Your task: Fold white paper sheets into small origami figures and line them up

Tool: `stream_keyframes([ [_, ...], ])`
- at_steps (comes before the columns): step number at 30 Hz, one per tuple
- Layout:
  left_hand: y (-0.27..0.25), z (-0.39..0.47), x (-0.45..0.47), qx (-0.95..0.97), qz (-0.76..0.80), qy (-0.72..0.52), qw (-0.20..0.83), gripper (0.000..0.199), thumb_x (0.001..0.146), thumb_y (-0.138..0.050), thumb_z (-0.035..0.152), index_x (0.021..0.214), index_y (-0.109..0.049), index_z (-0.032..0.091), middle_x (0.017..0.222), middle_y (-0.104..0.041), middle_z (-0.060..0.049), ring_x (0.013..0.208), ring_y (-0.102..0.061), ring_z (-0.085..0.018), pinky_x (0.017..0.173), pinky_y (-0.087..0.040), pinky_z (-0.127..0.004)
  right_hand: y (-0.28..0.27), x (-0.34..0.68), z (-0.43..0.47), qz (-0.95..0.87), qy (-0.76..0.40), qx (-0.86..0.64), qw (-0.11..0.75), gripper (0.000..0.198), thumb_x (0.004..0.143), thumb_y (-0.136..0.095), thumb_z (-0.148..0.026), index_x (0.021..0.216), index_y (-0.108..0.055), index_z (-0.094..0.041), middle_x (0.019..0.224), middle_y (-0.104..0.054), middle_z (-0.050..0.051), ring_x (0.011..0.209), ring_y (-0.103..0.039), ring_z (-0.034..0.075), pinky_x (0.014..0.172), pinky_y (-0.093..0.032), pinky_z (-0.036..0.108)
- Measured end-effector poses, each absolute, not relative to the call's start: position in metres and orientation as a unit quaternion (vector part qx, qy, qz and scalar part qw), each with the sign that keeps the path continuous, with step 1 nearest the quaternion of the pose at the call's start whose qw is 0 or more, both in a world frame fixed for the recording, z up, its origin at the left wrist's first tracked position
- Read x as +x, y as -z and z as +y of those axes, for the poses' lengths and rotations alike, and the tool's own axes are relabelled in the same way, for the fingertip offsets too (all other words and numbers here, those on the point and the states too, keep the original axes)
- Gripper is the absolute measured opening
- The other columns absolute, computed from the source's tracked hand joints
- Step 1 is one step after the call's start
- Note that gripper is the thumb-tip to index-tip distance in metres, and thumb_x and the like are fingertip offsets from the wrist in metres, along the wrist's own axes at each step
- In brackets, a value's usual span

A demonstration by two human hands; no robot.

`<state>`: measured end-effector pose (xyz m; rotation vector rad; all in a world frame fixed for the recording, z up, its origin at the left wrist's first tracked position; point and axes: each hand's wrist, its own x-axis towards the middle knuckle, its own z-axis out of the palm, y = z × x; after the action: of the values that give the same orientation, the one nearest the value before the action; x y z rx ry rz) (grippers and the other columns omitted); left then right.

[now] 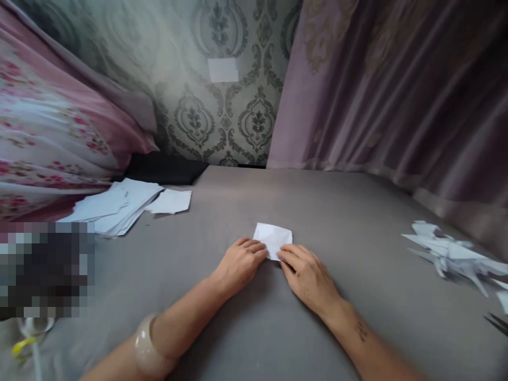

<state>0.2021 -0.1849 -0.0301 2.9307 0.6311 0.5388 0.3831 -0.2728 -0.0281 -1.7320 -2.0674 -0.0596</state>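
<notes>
A small white piece of paper lies on the grey surface in front of me, its faces faintly creased. At its lower left corner, my left hand is closed on the paper, fingers bent over the edge. My right hand grips the lower right part, fingertips on top and the thumb low by the near edge. The near edge is partly covered by the fingers. A pale bangle sits on my left forearm.
A stack of white sheets and smaller squares lie at left, before a black flat item. Paper scraps and dark pointed blades are at right. A tape roll is lower left. Curtains hang behind.
</notes>
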Motion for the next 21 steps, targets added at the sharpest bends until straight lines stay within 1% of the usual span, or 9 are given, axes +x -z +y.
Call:
stream_keyframes([
  [2,0.031,-0.184,0.202,0.963,0.198,-0.180,0.043,0.025,0.094,-0.038,0.015,0.105,-0.060,0.017,0.111,-0.067,-0.007,0.105,-0.060,-0.020,0.092,-0.042,-0.036,0.028,0.387,-0.273,-0.735,0.016,-0.643,0.214,0.029,0.087,-0.054,-0.016,0.115,-0.062,-0.019,0.119,-0.062,0.008,0.105,-0.057,0.022,0.088,-0.046,0.036],
  [4,0.029,-0.187,0.202,0.964,0.188,-0.186,0.037,0.025,0.093,-0.038,0.014,0.103,-0.061,0.017,0.106,-0.068,-0.008,0.100,-0.061,-0.020,0.089,-0.043,-0.036,0.025,0.390,-0.275,-0.746,0.018,-0.637,0.191,0.028,0.089,-0.051,-0.015,0.114,-0.062,-0.019,0.122,-0.060,0.009,0.109,-0.055,0.024,0.090,-0.046,0.038],
  [6,0.025,-0.191,0.202,0.965,0.179,-0.190,0.035,0.024,0.091,-0.039,0.012,0.097,-0.062,0.017,0.092,-0.069,-0.007,0.089,-0.063,-0.019,0.085,-0.044,-0.036,0.020,0.393,-0.278,-0.774,0.014,-0.612,0.162,0.030,0.090,-0.045,-0.011,0.111,-0.064,-0.019,0.120,-0.062,0.009,0.109,-0.056,0.023,0.090,-0.046,0.039],
  [8,0.021,-0.195,0.203,0.965,0.176,-0.188,0.042,0.023,0.090,-0.040,0.013,0.087,-0.062,0.017,0.077,-0.067,-0.004,0.076,-0.062,-0.018,0.080,-0.044,-0.036,0.014,0.394,-0.282,-0.795,0.002,-0.590,0.143,0.030,0.090,-0.044,-0.010,0.109,-0.065,-0.020,0.117,-0.063,0.009,0.107,-0.057,0.023,0.089,-0.047,0.039],
  [9,0.019,-0.197,0.203,0.964,0.181,-0.188,0.049,0.021,0.089,-0.042,0.015,0.084,-0.062,0.017,0.073,-0.066,-0.004,0.073,-0.061,-0.018,0.078,-0.044,-0.035,0.012,0.395,-0.284,-0.799,-0.005,-0.585,0.141,0.030,0.091,-0.044,-0.011,0.108,-0.066,-0.021,0.116,-0.064,0.009,0.107,-0.057,0.023,0.089,-0.047,0.039],
  [12,0.018,-0.197,0.202,0.953,0.221,-0.191,0.080,0.012,0.085,-0.053,0.025,0.087,-0.062,0.018,0.081,-0.066,-0.005,0.077,-0.060,-0.020,0.073,-0.045,-0.035,0.008,0.397,-0.286,-0.795,-0.031,-0.585,0.156,0.027,0.091,-0.047,-0.014,0.102,-0.069,-0.023,0.114,-0.064,0.007,0.105,-0.058,0.021,0.090,-0.047,0.038],
  [14,0.020,-0.193,0.201,0.941,0.255,-0.195,0.105,0.014,0.081,-0.058,0.027,0.090,-0.063,0.018,0.089,-0.066,-0.007,0.081,-0.059,-0.021,0.072,-0.046,-0.034,0.009,0.399,-0.284,-0.783,-0.052,-0.593,0.180,0.025,0.090,-0.049,-0.014,0.100,-0.070,-0.023,0.113,-0.064,0.006,0.104,-0.058,0.020,0.090,-0.047,0.036],
  [18,0.025,-0.184,0.200,0.909,0.311,-0.229,0.157,0.013,0.082,-0.056,0.023,0.084,-0.068,0.018,0.091,-0.063,-0.008,0.082,-0.058,-0.019,0.075,-0.048,-0.033,0.016,0.403,-0.275,-0.738,-0.093,-0.623,0.241,0.022,0.089,-0.052,-0.017,0.096,-0.071,-0.024,0.110,-0.064,0.005,0.101,-0.057,0.019,0.089,-0.047,0.034],
  [21,0.028,-0.181,0.201,0.879,0.358,-0.256,0.185,0.021,0.085,-0.054,0.028,0.075,-0.069,0.017,0.090,-0.062,-0.009,0.084,-0.057,-0.020,0.078,-0.048,-0.036,0.022,0.404,-0.268,-0.698,-0.113,-0.648,0.284,0.021,0.090,-0.051,-0.022,0.086,-0.072,-0.022,0.109,-0.064,0.005,0.101,-0.057,0.018,0.091,-0.046,0.033],
])
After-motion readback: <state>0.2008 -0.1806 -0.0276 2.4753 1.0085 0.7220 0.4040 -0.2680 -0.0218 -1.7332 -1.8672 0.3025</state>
